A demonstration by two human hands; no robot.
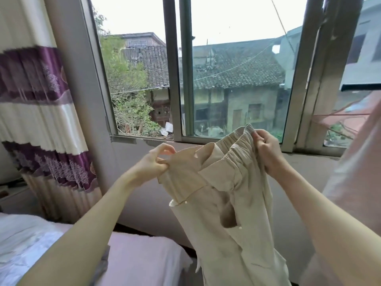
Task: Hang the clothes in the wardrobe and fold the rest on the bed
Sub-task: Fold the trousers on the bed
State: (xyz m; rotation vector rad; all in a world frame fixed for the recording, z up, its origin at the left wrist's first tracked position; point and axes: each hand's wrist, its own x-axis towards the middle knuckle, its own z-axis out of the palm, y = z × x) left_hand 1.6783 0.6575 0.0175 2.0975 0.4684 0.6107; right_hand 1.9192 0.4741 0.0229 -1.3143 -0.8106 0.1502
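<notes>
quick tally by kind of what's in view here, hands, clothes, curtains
hands: 2, left hand and right hand, both gripping the garment
beige garment: 1
purple-and-white curtain: 1
pink curtain: 1
total: 5

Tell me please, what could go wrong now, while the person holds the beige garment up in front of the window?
1. The left hand only pinches a thin flap of the beige garment; it may slip free, leaving it hanging from the right hand at the elastic band.
2. The garment's lower part hangs beside the bed, not over it; if dropped it may miss the bed.
3. The window looks partly open, so wind could disturb the cloth.
</notes>
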